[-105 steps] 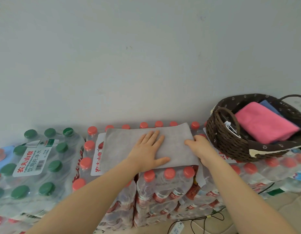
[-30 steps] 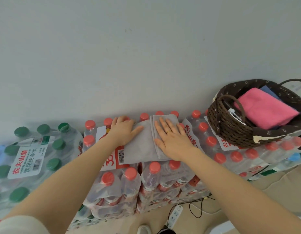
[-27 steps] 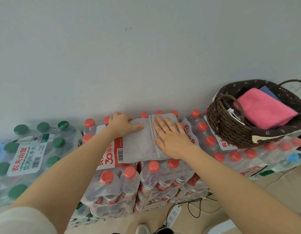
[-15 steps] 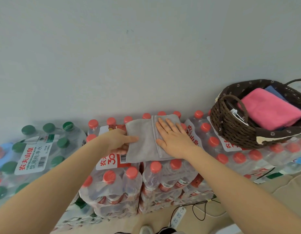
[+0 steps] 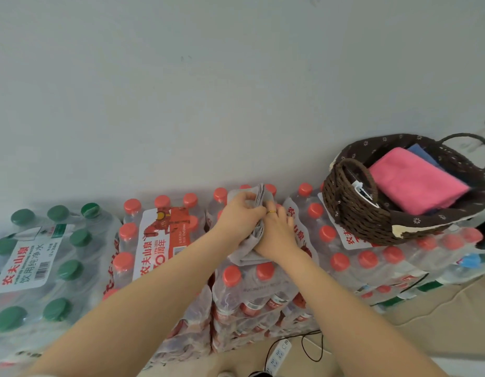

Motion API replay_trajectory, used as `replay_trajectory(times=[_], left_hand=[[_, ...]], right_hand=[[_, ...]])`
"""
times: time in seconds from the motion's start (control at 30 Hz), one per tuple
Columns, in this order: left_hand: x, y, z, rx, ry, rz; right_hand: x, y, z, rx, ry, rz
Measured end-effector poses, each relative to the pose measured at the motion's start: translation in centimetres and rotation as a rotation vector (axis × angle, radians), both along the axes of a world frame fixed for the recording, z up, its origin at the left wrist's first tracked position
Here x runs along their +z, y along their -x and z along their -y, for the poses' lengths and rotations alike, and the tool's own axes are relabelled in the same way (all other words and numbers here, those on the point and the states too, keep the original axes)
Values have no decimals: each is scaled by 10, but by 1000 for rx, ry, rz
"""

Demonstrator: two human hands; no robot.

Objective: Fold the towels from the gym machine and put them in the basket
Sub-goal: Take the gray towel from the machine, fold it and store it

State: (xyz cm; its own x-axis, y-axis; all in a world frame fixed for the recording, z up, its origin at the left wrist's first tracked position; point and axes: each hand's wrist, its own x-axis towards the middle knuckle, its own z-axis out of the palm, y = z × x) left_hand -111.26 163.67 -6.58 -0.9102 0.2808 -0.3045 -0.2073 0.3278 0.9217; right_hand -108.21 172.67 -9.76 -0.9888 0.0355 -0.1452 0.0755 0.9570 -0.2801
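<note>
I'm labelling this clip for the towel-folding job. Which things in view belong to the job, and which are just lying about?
Belong to the job:
grey towel, gripped by left hand and right hand
wicker basket
pink towel and blue towel in it

Just lying about:
red-capped bottle packs, serving as worktop
green-capped bottle pack
power strip on the floor

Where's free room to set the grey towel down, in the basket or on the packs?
Basket: pink towel fills most of it, blue towel behind; the free spot is on top of the pink one. Red-cap packs left of both hands and green-cap packs are bare. Grey towel sits bunched between the hands.
</note>
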Motion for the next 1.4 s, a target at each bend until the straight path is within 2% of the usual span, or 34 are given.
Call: replay_trajectory(times=[0.1,0.13,0.2,0.27,0.3,0.33,0.37,0.47,0.5,0.53,0.67,0.73,0.8,0.83,0.87,0.93,0.97,1.0,1.03,1.1,1.13,1.23,1.4], left_hand=[[1,2,-10,-6,60,-67],[-1,1,-11,-11,68,-75],[-7,-2,-12,-30,80,-71],[-15,-4,-12,-36,0,-15],[-18,-3,-12,-39,-40,14],[-19,-1,-11,-57,-44,28],[-19,1,-10,-90,-9,24],[-16,4,-6,-213,42,10],[-15,6,-4,-259,59,-5],[-12,8,-1,-322,116,-72],[-13,20,10,-668,596,-640],[-17,22,12,-866,779,-786],[-20,28,13,-972,847,-765],[-22,31,12,-992,869,-745],[-23,33,10,-1003,894,-739],[-26,35,5,-996,931,-744],[-27,35,2,-993,938,-733],[-28,35,0,-997,947,-720],[-27,37,-1,-1010,957,-705],[-26,45,1,-1058,919,-647],[-25,51,4,-1088,871,-607],[-23,68,15,-1182,734,-550],[-29,96,28,-1296,766,-651]], right_hand=[[1,3,-14,52,174,114],[-1,1,-21,65,304,101],[4,-8,-35,-45,840,118],[6,-14,-46,-205,1352,153],[6,-16,-50,-242,1446,140],[6,-16,-50,-243,1451,120],[7,-16,-50,-198,1361,108],[7,-21,-49,13,816,122],[7,-22,-50,52,707,121],[6,-24,-51,76,658,115],[-11,-25,-50,37,720,104],[-13,-24,-49,-68,817,111],[-8,-23,-49,-152,934,121],[-4,-22,-48,-188,917,104],[1,-23,-44,-226,806,42],[6,-30,-27,-229,351,-281],[6,-34,-17,-148,181,-446],[2,-37,-10,-50,88,-530],[-4,-41,-5,25,100,-516],[-14,-49,-7,48,240,-303],[-20,-52,-12,47,241,-199],[-33,-60,-30,66,50,-119],[-22,-63,-32,67,-235,-66]])
